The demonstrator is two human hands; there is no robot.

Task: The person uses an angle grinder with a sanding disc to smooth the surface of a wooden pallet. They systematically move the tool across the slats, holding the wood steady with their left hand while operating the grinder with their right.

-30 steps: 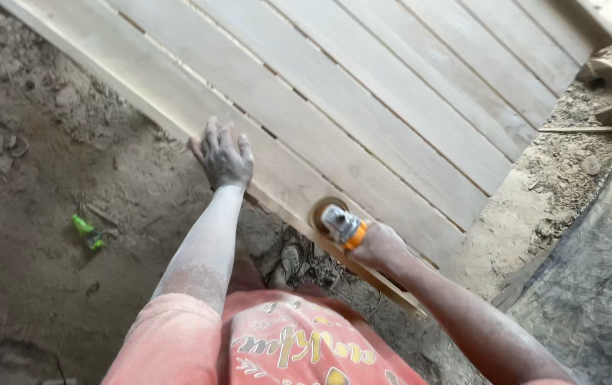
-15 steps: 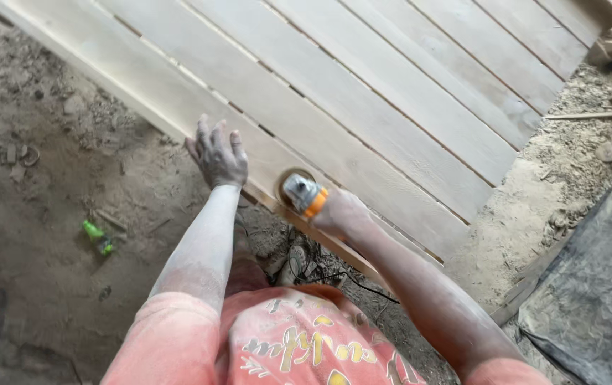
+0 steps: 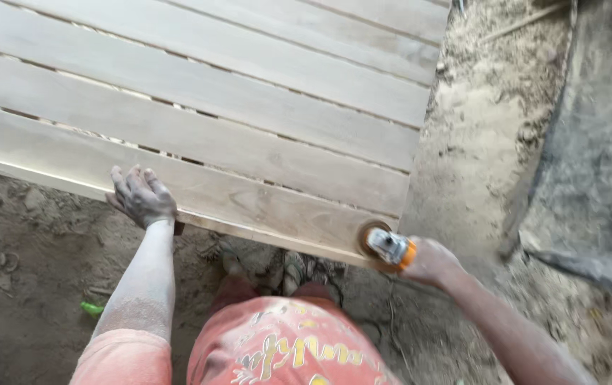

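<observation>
Dusty earth floor (image 3: pixel 28 285) and pale sawdust surround a panel of light wooden planks (image 3: pixel 249 107) laid side by side, with narrow gaps between the boards. A person in an orange printed garment (image 3: pixel 284 349) stands over the panel's near edge, both forearms coated in fine dust. Their left hand (image 3: pixel 142 198) rests palm down on the nearest plank (image 3: pixel 235 192), fingers spread and lying flat over its edge, holding nothing. Their right hand (image 3: pixel 431 260) is wrapped tightly around a small angle grinder (image 3: pixel 388 247) with an orange collar, its round disc touching the near right corner of the same plank. A small green object (image 3: pixel 92 309) lies on the ground beside the left arm. Off to the right, a dark grey sheet (image 3: pixel 598 157) covers the ground, well apart from the planks
</observation>
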